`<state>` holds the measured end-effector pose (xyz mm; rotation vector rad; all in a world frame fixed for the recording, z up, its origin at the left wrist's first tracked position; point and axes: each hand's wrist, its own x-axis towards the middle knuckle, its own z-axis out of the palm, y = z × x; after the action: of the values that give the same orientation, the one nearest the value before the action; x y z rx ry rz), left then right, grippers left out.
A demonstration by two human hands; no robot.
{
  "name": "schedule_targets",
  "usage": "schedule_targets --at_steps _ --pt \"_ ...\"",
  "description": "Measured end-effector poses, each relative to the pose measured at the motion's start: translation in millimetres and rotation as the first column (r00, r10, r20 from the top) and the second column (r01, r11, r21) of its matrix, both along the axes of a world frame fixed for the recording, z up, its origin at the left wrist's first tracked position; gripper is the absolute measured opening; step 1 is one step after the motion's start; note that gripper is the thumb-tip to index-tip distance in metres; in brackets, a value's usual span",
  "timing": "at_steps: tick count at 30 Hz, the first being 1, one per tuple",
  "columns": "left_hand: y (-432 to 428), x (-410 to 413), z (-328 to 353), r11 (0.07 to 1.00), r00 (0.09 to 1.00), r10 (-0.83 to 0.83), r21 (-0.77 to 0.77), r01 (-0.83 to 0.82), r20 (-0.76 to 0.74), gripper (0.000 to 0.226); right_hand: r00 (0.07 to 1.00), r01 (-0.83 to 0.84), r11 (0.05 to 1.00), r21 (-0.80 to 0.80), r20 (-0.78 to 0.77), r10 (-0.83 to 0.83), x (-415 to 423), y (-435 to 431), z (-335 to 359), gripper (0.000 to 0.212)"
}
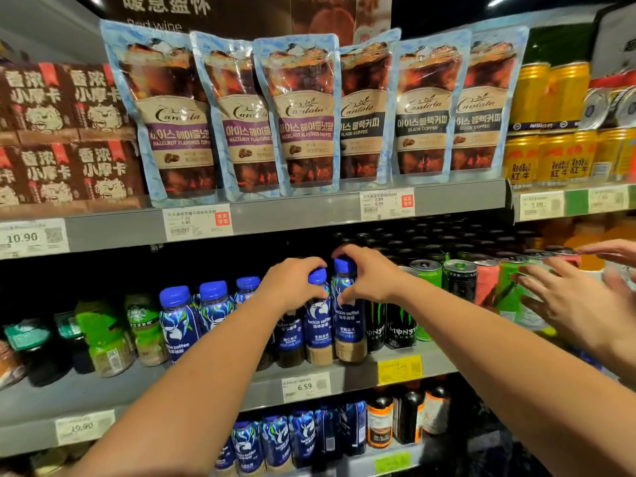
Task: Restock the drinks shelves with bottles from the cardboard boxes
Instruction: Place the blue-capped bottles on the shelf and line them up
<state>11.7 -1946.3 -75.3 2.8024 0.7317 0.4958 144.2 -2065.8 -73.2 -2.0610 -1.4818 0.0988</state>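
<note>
**Middle shelf (220, 390), front row**

- Left hand (292, 284) – fingers curled over the blue cap and neck of the left bottle (318, 325), holding it from above.
- Right hand (370, 275) – fingers and thumb wrapped round the cap and shoulder of the right bottle (346, 318), likewise from above.
- The two bottles: blue-labelled coffee drinks, upright, side by side and touching, with their bases on the shelf near its front edge.
- More blue-capped bottles (175, 321) of the same kind stand upright to the left, with another partly hidden behind the left wrist.
- Green-labelled bottles (103, 339) are further left, in shadow.
- Black and green cans (399, 325) stand just beside the right bottle, in rows running to the back.
- Another person's hand (568, 301) is at the right edge, fingers spread in front of the cans. A second one (612, 251) is above it, blurred.
- A price tag (305, 387) sits on the shelf lip below the two held bottles.

**Upper shelf**

- Coffee pouches (299, 115) in a standing row of six.
- Brown cartons (62, 132), stacked, on the left.
- Gold cans (550, 160), two tiers, on the right.

**Lower shelf**

- Further blue bottles (275, 442), with dark bottles (406, 421) beside them.
</note>
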Motion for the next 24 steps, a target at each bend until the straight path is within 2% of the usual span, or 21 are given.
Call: schedule_targets --at_steps 7,16,24 --pt "-0.8 -3.7 5.7 0.994 0.997 -0.074 -0.075 0.076 0.021 0.051 1.000 -0.012 1.000 0.002 -0.016 0.012 -1.3 -3.2 1.9 0.079" --pt "-16.4 -26.3 26.7 0.991 0.994 -0.072 -0.103 0.081 0.087 0.050 0.999 -0.011 0.998 0.063 -0.047 0.014 -19.4 -7.8 7.0 0.078" --pt "-30.3 -77.0 25.5 1.000 0.997 0.003 -0.030 -0.001 0.076 0.049 0.992 -0.100 0.989 0.106 -0.066 0.107 -59.9 -6.0 15.0 0.080"
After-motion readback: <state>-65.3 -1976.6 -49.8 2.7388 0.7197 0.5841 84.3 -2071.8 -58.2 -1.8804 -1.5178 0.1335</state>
